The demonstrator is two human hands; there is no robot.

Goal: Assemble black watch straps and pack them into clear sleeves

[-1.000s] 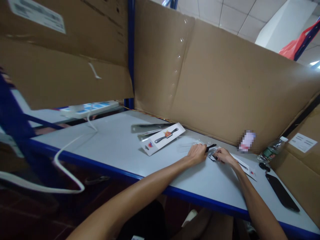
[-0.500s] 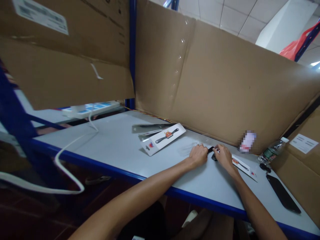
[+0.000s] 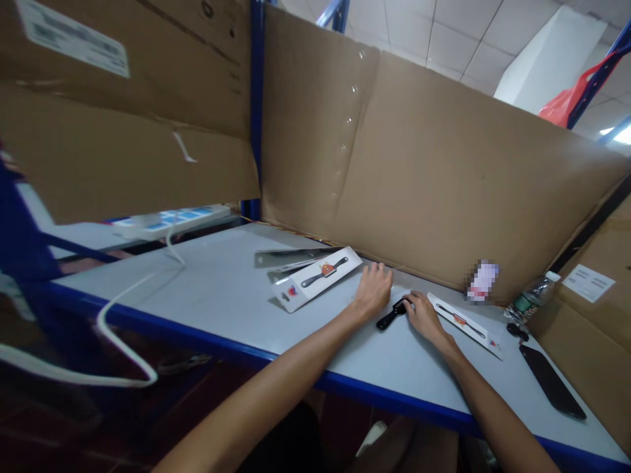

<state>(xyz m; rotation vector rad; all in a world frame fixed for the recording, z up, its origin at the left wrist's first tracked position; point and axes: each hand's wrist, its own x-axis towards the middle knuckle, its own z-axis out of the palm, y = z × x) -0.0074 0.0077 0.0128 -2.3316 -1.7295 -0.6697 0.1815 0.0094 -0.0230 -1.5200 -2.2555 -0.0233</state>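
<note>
Black-handled tool [image 3: 393, 314] has swung round, its handle now toward the worktop's [image 3: 211, 295] near edge. It lies left of the right-hand product card [image 3: 466, 326], long axis slanting up to my nearer right hand [image 3: 426, 316], which pinches its far end. I can't tell whether my left hand [image 3: 374, 290], farther left, grips anything. Room opens nearside of the card; cardboard wall [image 3: 434, 177] stands behind it.

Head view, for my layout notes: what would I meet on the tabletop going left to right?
White cable, stacked picture cards, left hand, black handled object, right hand, lone picture card, flat black slab.
</note>
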